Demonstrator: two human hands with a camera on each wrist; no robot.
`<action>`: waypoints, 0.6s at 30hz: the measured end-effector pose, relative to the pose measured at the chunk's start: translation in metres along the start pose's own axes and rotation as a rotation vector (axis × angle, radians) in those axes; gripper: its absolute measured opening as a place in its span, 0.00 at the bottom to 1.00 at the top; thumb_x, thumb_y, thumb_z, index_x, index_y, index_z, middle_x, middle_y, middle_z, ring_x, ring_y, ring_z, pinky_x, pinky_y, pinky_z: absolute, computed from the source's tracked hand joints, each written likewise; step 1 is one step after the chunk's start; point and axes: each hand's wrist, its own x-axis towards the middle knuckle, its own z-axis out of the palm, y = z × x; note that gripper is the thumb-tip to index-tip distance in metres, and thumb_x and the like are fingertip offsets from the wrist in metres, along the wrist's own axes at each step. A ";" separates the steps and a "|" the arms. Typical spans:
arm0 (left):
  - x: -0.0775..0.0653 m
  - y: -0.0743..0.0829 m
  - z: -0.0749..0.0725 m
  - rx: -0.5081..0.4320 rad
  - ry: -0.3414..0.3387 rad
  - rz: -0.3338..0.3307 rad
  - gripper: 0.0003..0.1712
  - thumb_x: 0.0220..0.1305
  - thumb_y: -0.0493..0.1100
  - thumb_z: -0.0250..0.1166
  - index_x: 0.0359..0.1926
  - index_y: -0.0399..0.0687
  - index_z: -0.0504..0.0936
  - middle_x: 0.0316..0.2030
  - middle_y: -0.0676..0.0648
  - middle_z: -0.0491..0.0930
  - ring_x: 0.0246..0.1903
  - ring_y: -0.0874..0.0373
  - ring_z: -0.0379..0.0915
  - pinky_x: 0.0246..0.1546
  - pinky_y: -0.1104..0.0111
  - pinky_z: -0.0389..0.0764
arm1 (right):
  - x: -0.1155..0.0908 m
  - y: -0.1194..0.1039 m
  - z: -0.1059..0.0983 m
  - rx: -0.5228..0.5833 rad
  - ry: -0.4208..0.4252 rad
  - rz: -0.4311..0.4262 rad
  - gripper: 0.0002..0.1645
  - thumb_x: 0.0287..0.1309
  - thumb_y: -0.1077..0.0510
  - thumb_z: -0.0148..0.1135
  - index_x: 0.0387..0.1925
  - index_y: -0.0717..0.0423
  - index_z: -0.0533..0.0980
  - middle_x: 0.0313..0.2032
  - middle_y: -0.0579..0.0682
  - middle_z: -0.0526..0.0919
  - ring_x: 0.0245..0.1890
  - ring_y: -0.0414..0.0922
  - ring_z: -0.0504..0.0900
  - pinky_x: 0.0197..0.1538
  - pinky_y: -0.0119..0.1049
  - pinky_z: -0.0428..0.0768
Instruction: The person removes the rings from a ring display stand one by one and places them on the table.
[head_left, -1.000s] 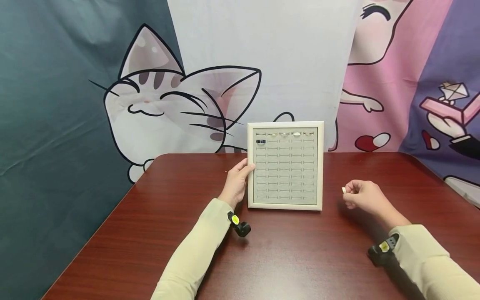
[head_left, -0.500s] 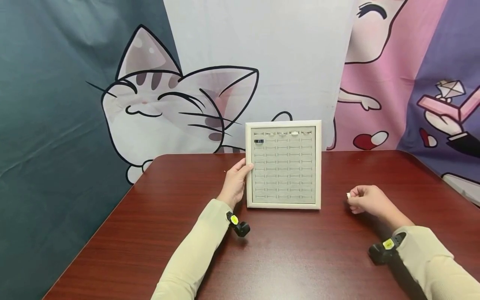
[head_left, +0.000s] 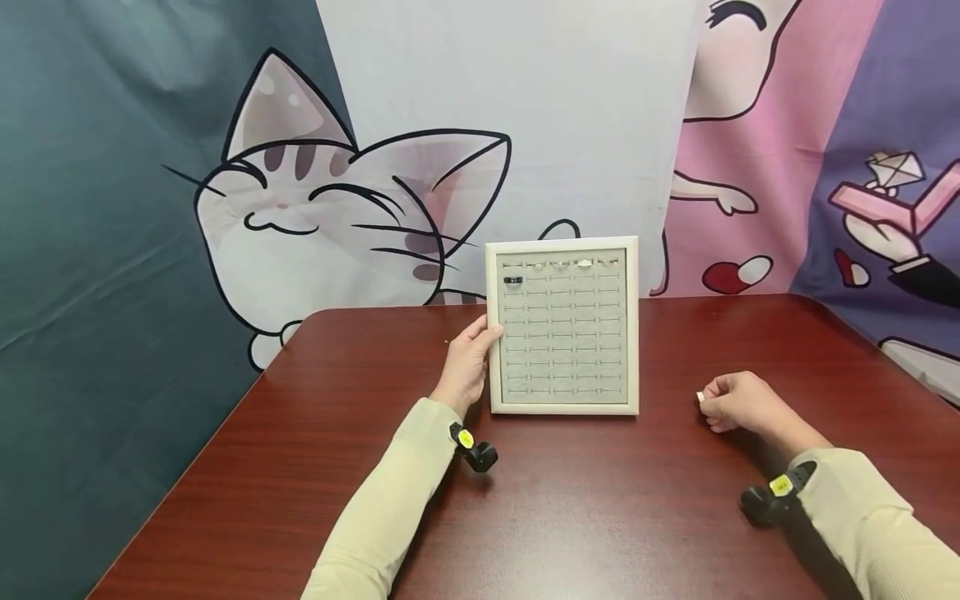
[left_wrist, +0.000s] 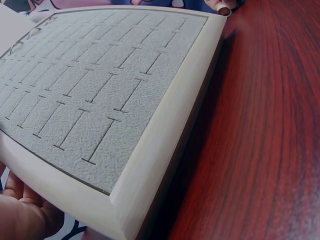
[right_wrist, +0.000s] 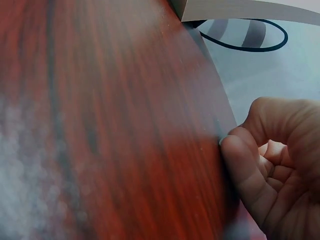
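Observation:
A ring display board (head_left: pixel 562 350), pale-framed with grey slotted fabric, stands upright on the table. My left hand (head_left: pixel 463 367) grips its left side, thumb over the front of the frame and fingers behind. Several rings (head_left: pixel 584 263) sit in the top row of slots, and one dark ring (head_left: pixel 513 281) is at the left of the second row. To the right of the board, low over the table, my right hand (head_left: pixel 742 403) pinches a small, light-coloured ring (head_left: pixel 701 397) between thumb and index finger. In the left wrist view that ring (left_wrist: pixel 224 11) shows beyond the frame's corner.
The reddish-brown table (head_left: pixel 555 508) spreads out around the board, with its far edge just behind it. A cartoon-printed cloth (head_left: pixel 322 233) hangs at the back. A black camera (head_left: pixel 477 450) is strapped to each wrist.
My right hand has moved slightly right and down, away from the board, still pinching the ring. My left hand keeps its grip on the board; the head view has shifted a little.

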 end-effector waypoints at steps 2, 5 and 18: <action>0.000 0.000 0.000 -0.002 0.000 0.006 0.21 0.62 0.38 0.59 0.57 0.45 0.76 0.42 0.47 0.82 0.38 0.60 0.77 0.43 0.65 0.74 | 0.000 -0.001 0.000 -0.004 -0.006 0.004 0.07 0.51 0.64 0.59 0.24 0.67 0.72 0.18 0.47 0.75 0.20 0.40 0.79 0.27 0.36 0.81; -0.001 0.000 0.000 -0.008 -0.005 0.015 0.21 0.62 0.37 0.59 0.57 0.43 0.75 0.39 0.48 0.82 0.36 0.61 0.77 0.42 0.66 0.74 | -0.001 -0.001 -0.001 -0.009 -0.011 0.004 0.08 0.53 0.64 0.59 0.25 0.68 0.72 0.18 0.47 0.75 0.20 0.40 0.78 0.27 0.36 0.81; -0.001 0.001 0.001 -0.003 -0.006 0.019 0.21 0.62 0.37 0.59 0.57 0.43 0.75 0.39 0.48 0.82 0.36 0.61 0.77 0.40 0.66 0.74 | -0.002 -0.004 0.000 -0.085 0.017 0.003 0.07 0.49 0.64 0.61 0.26 0.67 0.73 0.20 0.47 0.77 0.21 0.42 0.79 0.26 0.36 0.81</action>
